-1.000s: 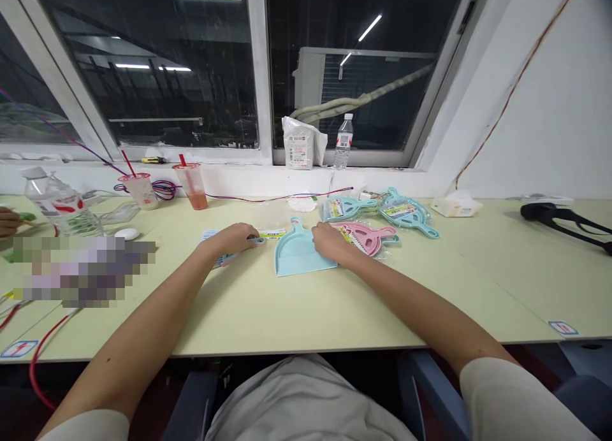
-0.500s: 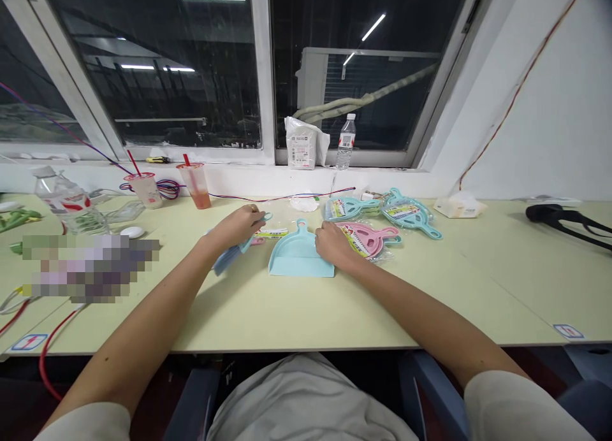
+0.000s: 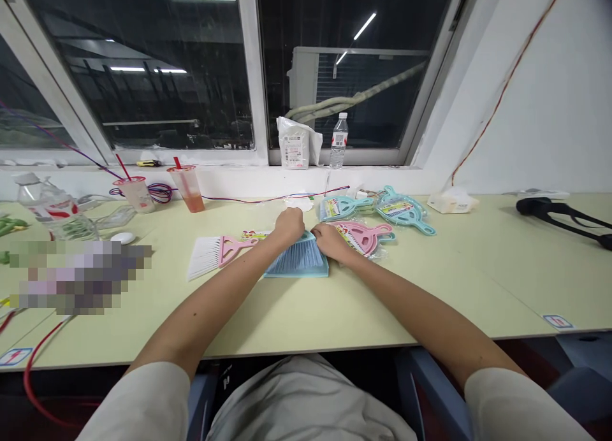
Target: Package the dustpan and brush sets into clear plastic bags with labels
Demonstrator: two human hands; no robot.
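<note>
Blue hand brush now lies in the teal dustpan, left hand with fingers closed over its top, right hand with fingers resting at the pan's edge.

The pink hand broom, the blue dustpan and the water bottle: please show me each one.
Pink hand broom (image 3: 233, 243), head view, on its handle.
Blue dustpan (image 3: 321, 272), head view, on its front edge.
Water bottle (image 3: 339, 143), head view, on its body.

Left hand and right hand nearly touch, seemingly curled.
</note>
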